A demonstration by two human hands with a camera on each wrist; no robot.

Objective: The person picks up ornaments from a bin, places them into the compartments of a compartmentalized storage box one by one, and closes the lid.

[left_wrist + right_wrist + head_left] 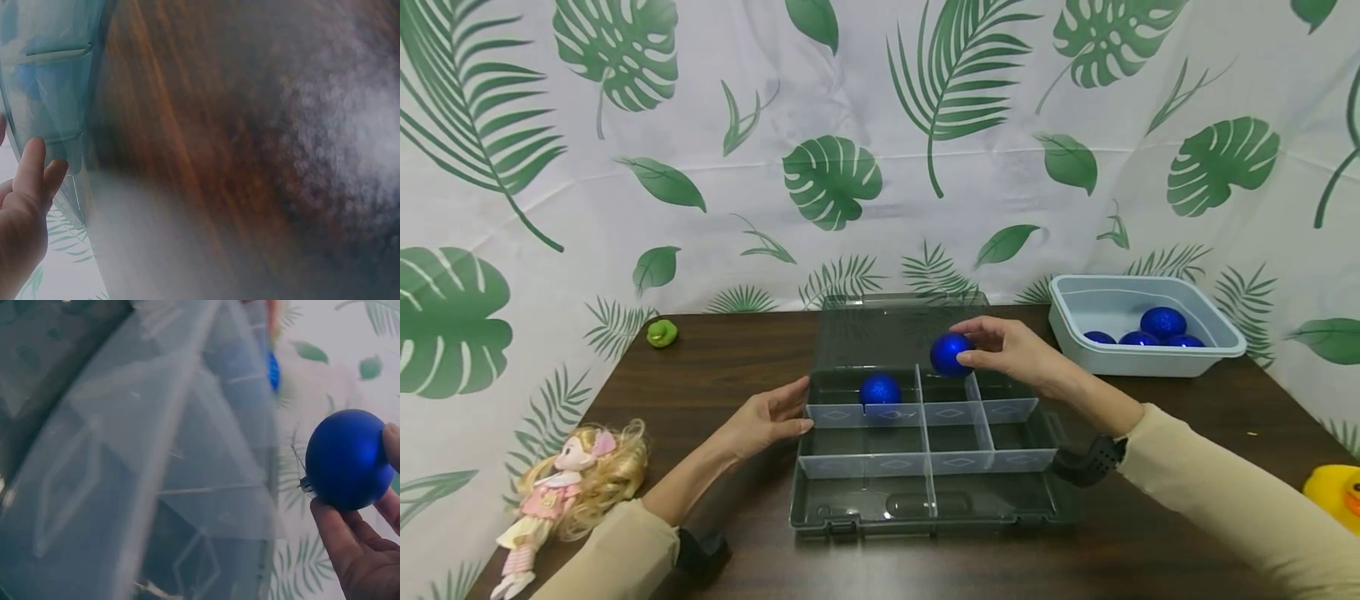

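Note:
In the head view a dark see-through divided box [868,500] lies with its lid [895,333] folded back. A glittery blue Christmas ball [880,390] sits in its back-left compartment. My right hand [1011,354] holds a smooth blue Christmas ball [950,354] between thumb and fingers, over the back middle compartment. In the right wrist view this ball [350,459] shows a silver cap and a string loop. At the box's left side, my left hand [767,421] has its fingertips right at the wall, fingers fairly straight. The left wrist view shows this hand [25,200] beside the box.
A pale blue tub [1146,360] with several blue balls stands at the back right. A doll [561,492] lies at the left, and a small green duck [662,333] sits behind it. A yellow duck [1330,492] stands at the right edge. A leaf-print cloth [715,242] hangs behind the table.

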